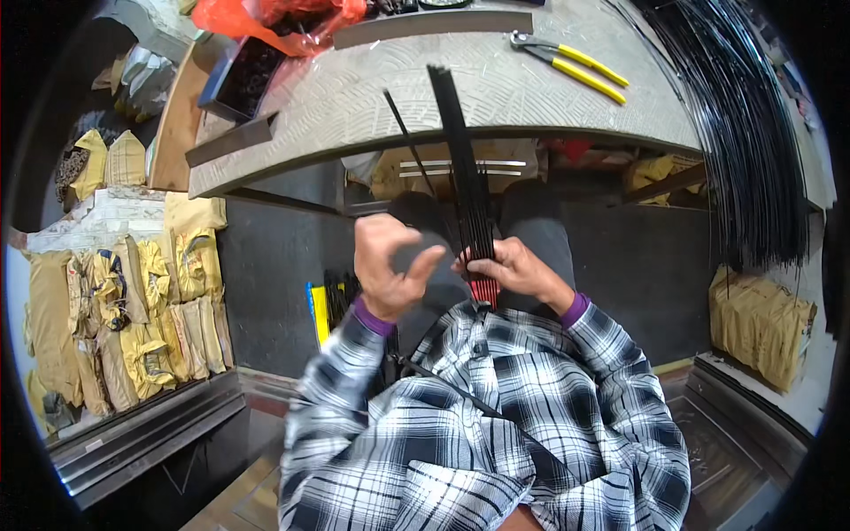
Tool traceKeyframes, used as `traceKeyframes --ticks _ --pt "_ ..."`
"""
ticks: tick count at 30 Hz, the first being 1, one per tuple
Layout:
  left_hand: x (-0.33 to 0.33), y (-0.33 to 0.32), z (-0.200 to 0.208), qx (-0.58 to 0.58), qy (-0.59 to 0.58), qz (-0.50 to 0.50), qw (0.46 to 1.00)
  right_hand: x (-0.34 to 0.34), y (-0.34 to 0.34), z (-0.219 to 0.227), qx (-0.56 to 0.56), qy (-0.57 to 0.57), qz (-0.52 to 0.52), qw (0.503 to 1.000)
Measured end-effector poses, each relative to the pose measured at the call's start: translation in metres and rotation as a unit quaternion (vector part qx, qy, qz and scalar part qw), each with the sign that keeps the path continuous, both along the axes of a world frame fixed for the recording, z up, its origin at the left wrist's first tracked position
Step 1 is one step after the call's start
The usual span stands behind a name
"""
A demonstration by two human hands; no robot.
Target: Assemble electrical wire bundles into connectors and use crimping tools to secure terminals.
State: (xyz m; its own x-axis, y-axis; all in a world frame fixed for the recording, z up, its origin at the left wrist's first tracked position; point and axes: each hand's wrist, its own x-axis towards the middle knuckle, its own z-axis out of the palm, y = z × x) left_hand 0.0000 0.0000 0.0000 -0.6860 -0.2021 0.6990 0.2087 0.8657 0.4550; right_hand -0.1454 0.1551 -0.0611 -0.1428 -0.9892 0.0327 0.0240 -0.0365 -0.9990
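My right hand (518,267) grips the lower part of a bundle of thin black rods (469,190) in front of my lap, its thumb across them. The bundle stands steeply, its upper end reaching over the near table edge; red shows at its lower end. One black rod (405,137) slants apart to the left of the others. My left hand (390,265) is raised to the left of the bundle. A gap shows between its curved forefinger and thumb, with nothing visible in it.
On the table (390,115) lie yellow-handled pincers (575,69), a flat metal strip (434,25), a red plastic bag (274,22) and a blue box (243,78) of small dark parts. Many long black rods (744,133) hang over its right side. Wrapped packets (133,319) are stacked at left.
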Motion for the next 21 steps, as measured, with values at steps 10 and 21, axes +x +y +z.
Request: traceKeyframes --ticks 10,21 --pt "-0.037 0.056 0.012 0.569 0.006 -0.205 0.796 -0.042 0.003 0.089 0.035 0.143 0.127 0.981" --pt "-0.041 0.023 0.005 0.641 -0.055 -0.194 0.741 -0.060 -0.082 0.197 -0.236 0.024 0.430 0.871"
